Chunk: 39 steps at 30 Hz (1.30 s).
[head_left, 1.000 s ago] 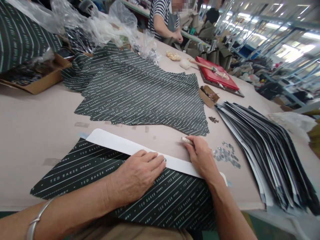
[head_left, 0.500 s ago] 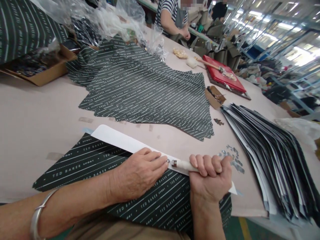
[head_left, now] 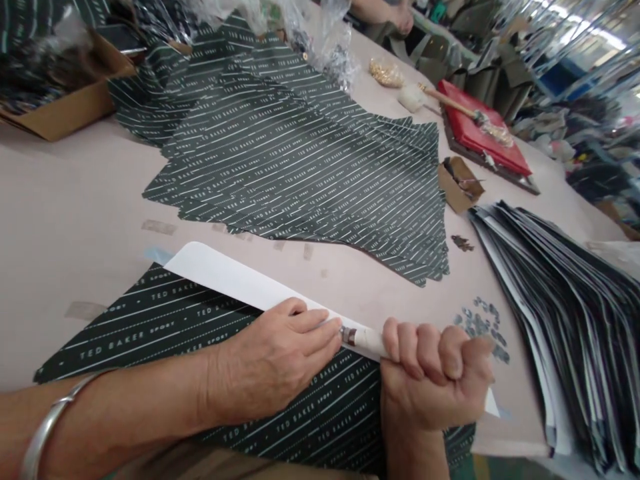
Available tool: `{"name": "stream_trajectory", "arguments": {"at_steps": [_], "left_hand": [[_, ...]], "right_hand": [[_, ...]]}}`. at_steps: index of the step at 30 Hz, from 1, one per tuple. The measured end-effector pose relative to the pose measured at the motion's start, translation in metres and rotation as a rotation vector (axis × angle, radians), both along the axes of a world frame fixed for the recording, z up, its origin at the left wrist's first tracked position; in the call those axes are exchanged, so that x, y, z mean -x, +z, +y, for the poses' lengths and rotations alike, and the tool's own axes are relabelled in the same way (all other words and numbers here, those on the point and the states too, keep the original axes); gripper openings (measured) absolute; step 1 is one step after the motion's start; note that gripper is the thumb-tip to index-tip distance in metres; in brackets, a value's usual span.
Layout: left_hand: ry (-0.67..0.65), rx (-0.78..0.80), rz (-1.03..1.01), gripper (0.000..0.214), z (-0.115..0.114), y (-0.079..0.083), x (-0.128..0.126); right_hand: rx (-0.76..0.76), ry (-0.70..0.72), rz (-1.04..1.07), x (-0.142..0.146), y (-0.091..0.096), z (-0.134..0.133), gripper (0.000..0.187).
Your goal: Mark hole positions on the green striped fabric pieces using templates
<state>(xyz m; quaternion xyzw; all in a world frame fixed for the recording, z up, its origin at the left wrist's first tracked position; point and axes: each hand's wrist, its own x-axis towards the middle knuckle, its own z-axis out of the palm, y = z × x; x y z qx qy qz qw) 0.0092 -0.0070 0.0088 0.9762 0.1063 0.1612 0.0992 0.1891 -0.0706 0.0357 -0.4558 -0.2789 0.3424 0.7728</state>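
A: So what step's this?

B: Lining up the tool (head_left: pixel 370 343), I reckon: right hand (head_left: pixel 435 373) clamped round it, tip by the left hand (head_left: pixel 280 357), on the strip (head_left: pixel 220 275) along the edge of the fabric (head_left: pixel 130 333). Left hand presses down; can't tell if it's pinching anything. Next probably needs a steady strip.

A: Boxes?

B: Big box (head_left: pixel 75 112): dark bits (head_left: pixel 47 70). Small box (head_left: pixel 453 191): blurry odds and ends (head_left: pixel 466 175).

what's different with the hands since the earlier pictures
The right hand has come nearer the person's body and now grips the white tool in a fist, its metal end brought right up to the left hand. The left hand still rests on the white strip and dark printed fabric.
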Motion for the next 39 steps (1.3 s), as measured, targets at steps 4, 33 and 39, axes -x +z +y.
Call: {"name": "stream_trajectory", "arguments": {"at_steps": [4, 33, 39], "left_hand": [[-0.017, 0.022, -0.007, 0.028, 0.0, -0.001, -0.001], [0.015, 0.007, 0.002, 0.017, -0.004, -0.013, 0.0], [-0.03, 0.041, -0.064, 0.015, 0.0, -0.009, 0.005]], "right_hand": [[-0.019, 0.152, -0.082, 0.009, 0.005, -0.005, 0.052], [0.277, 0.522, -0.921, 0.045, 0.029, 0.056, 0.049], [0.239, 0.465, -0.545, 0.02, 0.035, 0.048, 0.051]]}}
